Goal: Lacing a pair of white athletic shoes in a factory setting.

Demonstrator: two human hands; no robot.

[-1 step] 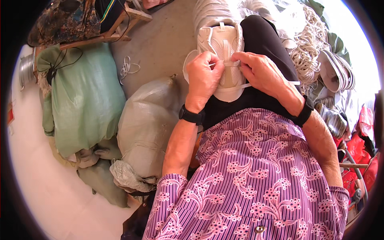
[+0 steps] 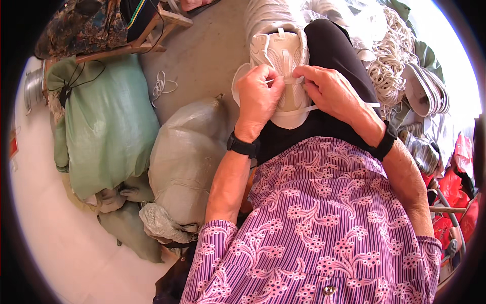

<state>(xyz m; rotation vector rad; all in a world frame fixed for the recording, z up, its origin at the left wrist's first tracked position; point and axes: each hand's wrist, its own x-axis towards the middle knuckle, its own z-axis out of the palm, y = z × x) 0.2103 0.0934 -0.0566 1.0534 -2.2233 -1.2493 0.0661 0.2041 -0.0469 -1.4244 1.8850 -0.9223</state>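
Note:
A whitish shoe upper point(image 2: 290, 120) with mesh panels lies on my lap, its tongue pointing away from me and its rounded toe toward my body. My left hand point(image 2: 255, 96) is closed at its left side, thumb and forefinger pinching a white shoelace point(image 2: 292, 80) that crosses the upper. On the right side my right hand point(image 2: 335, 93) has its fingers bent in at the eyelet edge, closed at the lace; its fingertips are partly hidden. Another stretch of lace runs across near the toe, passes under my right hand and sticks out beyond its wrist.
A stack of whitish shoe uppers point(image 2: 273, 16) stands beyond my hands. Right of my knee lie a heap of white laces point(image 2: 387, 68) and a bundle of grey-white shoe pieces point(image 2: 427, 91). At left are a green sack point(image 2: 109, 126), a pale sack point(image 2: 187, 147) and a loose lace point(image 2: 161, 87) on the floor.

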